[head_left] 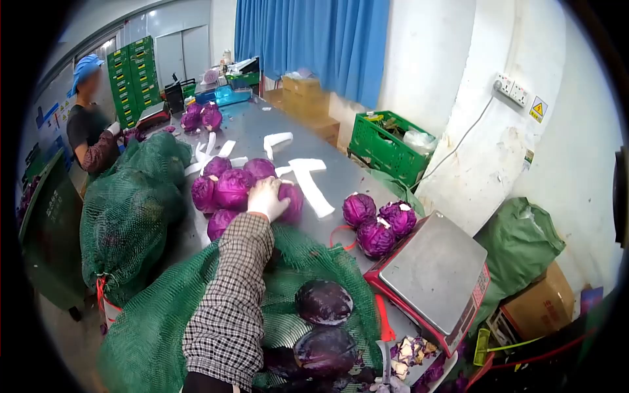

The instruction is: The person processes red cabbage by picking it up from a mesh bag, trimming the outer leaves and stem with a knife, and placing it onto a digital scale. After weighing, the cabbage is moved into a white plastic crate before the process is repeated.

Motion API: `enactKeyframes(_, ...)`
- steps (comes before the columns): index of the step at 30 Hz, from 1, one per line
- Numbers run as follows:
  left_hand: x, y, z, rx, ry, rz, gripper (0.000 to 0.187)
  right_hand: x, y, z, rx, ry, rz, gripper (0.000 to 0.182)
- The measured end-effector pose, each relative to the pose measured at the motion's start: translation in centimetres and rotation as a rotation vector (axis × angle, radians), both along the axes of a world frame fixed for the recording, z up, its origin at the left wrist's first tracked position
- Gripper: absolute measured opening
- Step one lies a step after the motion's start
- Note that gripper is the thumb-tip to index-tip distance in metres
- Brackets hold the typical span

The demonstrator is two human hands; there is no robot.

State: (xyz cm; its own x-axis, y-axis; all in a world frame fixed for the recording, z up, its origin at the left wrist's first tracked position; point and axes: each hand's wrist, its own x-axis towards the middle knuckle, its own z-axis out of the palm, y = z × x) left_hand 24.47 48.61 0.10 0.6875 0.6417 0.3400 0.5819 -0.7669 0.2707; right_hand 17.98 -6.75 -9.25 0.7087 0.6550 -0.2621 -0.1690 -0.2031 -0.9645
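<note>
Scuffed white walls (419,59) are being partly covered by a pleated blue curtain (311,46), and a smooth grey table (327,177) is being lined with purple cabbages. Six round, glossy cabbages (234,188) are being seen grouped around the left hand (267,198). Its gloved fingers are being curved over the group's right side, with contact being made; whether a firm grip is being kept cannot be told. Three more cabbages (376,237) are being kept together just beside one red scale (436,275), whose flat metal plate is being left bare. Several soft white strips (310,187) are being strewn behind the group.

Coarse green net (164,327) is being spread beneath the checked sleeve (226,308), and two large, dark, wet-looking cabbages (324,302) are being held on it. At the bottom edge, the right hand (390,385) is being cut off beside a blade (385,360); its grip cannot be told. One bulging net sack (131,209) is being propped at the left, near a blue-capped person (88,124).
</note>
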Motion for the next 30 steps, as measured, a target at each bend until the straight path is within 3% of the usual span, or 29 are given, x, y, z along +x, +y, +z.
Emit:
enactKeyframes(3, 0.0, 0.1, 0.0, 0.182, 0.224, 0.138, 0.053, 0.1, 0.3, 0.9, -0.021, -0.181, 0.032, 0.022)
enactKeyframes(5, -0.6, -0.6, 0.6, 0.140, 0.303, 0.197, 0.055, 0.4, 0.5, 1.2, -0.027, -0.392, 0.069, 0.021)
enactKeyframes(7, -2.4, -1.7, 2.3, 0.043, 0.361, 0.231, 0.057, 0.2, 0.3, -0.1, 0.033, -0.195, 0.020, 0.021)
enactKeyframes(9, -5.0, -2.9, 5.0, 0.087, 0.241, 0.218, 0.059, 0.5, -0.2, -2.2, 0.019, -0.161, 0.034, 0.025)
enactKeyframes(11, -7.8, -4.3, 8.2, 0.127, 0.172, 0.167, 0.060, 0.9, -0.4, -2.0, 0.093, -0.127, 0.043, 0.016)
enactKeyframes(14, -12.5, -5.9, 10.2, 0.040, -0.011, -0.010, 0.060, 0.9, -0.2, -2.2, 0.154, -0.027, 0.033, 0.017)
enactKeyframes(18, -19.6, -14.2, 11.9, -0.078, 0.081, -0.123, 0.062, 1.4, -0.4, -3.4, 0.270, -0.004, 0.059, 0.018)
enactKeyframes(19, -21.8, -16.0, 10.9, -0.037, 0.050, -0.251, 0.061, 1.4, -0.3, -3.3, 0.277, -0.029, 0.062, 0.018)
enactKeyframes(23, -30.4, -23.8, 7.6, -0.201, 0.212, -0.303, 0.072, 1.7, -0.2, -3.4, 0.334, -0.097, 0.146, 0.019)
enactKeyframes(27, -36.1, -30.6, 4.4, -0.665, 0.213, -0.039, 0.099, 1.2, -0.3, -2.4, 0.362, -0.052, 0.133, 0.022)
enactKeyframes(30, -37.5, -33.1, -0.7, -0.796, 0.092, 0.009, 0.122, -1.8, -0.8, 0.3, 0.521, -0.132, 0.169, 0.025)
